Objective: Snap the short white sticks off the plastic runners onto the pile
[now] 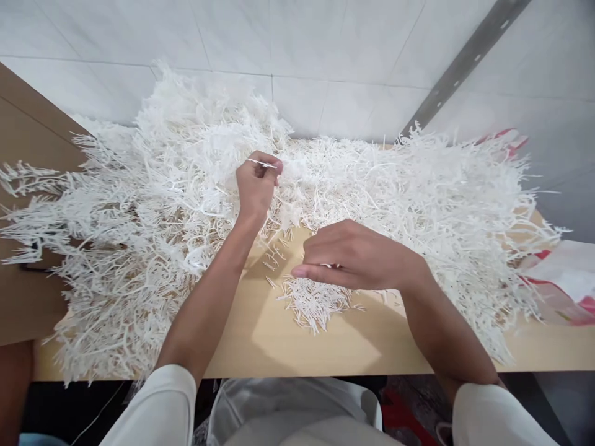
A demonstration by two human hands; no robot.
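My left hand is raised over the heap, its fingers pinched on a thin white plastic strand. My right hand hovers above a small pile of short white sticks, knuckles up. Its fingers are curled closed with the thumb alongside; whatever lies between them is hidden. Around both hands spreads a heap of white branching plastic sprigs on the left, continuing as a second large mass of sprigs on the right. A few loose bits lie between the hands.
The pale wooden table runs along in front of me, against a tiled wall. Cardboard stands at the left. A red and white plastic bag lies at the right edge, and a metal strip slants up the wall.
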